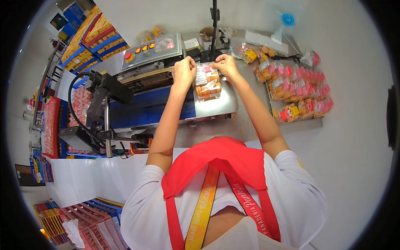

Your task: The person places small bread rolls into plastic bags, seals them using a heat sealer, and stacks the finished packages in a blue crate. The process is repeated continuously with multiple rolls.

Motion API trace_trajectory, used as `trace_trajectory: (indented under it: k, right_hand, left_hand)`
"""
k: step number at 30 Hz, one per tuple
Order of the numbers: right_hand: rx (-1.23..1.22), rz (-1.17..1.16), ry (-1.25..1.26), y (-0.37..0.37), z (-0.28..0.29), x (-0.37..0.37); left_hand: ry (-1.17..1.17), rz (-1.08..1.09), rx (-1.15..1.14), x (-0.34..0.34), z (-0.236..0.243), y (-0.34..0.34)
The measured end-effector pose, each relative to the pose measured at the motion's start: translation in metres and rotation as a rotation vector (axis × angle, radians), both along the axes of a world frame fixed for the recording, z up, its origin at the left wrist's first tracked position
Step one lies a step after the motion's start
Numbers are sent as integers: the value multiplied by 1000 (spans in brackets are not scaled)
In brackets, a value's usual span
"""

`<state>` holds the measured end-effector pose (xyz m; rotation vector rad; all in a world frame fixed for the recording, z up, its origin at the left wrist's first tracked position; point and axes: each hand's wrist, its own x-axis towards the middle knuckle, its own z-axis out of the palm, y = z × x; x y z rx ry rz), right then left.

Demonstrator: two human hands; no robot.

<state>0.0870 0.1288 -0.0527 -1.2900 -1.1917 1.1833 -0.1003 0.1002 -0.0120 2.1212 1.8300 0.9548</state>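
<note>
A clear plastic pack of round golden-brown cookies (211, 88), with a white label on its upper left, lies on the shiny metal plate (227, 100) at the right end of a blue conveyor belt (156, 109). At the pack's far left corner, my left hand (184, 73) is closed, its fingers pinched on the edge. The fingers of my right hand (227, 67) pinch the far right corner. Both forearms reach forward over the metal table, and the exact grip of the fingertips is partly hidden.
On the right, a tray (273, 100) holds several bagged cookie packs with pink and yellow tops. A control panel (152, 50) with lit buttons stands behind the belt. A black machine head (110, 89) overhangs the belt's left part. Stacked crates (100, 33) stand far left.
</note>
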Motion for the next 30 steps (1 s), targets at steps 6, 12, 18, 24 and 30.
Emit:
trace_trajectory:
  k: [6,12,18,24,30]
  right_hand:
    - [245,-31,-646,-3,1,-13]
    - [887,217,-1444,-11,28,-30]
    - [818,402,-1433,-9,40,-32]
    - [622,370,-1253,-37,30,-43]
    - [593,247,-1230,-44,14,-55]
  left_hand:
    - [144,37,9,3,-22,12]
    - [234,26,-46,4,-16,13]
    - [229,43,-49,1,-32,24]
    - [150,-44,-105,-6,-25,11]
    - [-362,-157,-143,-33,-6,-77]
